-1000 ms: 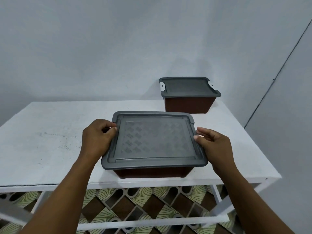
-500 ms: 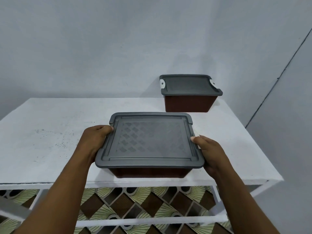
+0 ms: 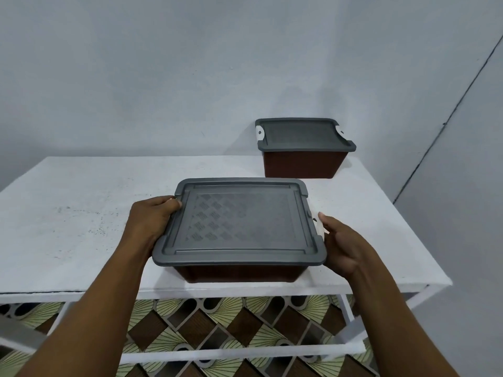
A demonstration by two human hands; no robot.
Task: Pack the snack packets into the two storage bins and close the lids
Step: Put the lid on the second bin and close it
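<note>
Soft, even, slightly dim light gives a cool grey cast. A faint shadow lies under the near bin (image 3: 239, 272) on the white table (image 3: 68, 227). Wide-angle distortion bends the edges.

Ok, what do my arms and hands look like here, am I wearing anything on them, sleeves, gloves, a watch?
The left forearm and right forearm are bare, with no sleeve in view. The left hand and right hand wear no gloves, and no watch, bracelet or ring shows on the sides facing the camera. The nails that show look short.
</note>
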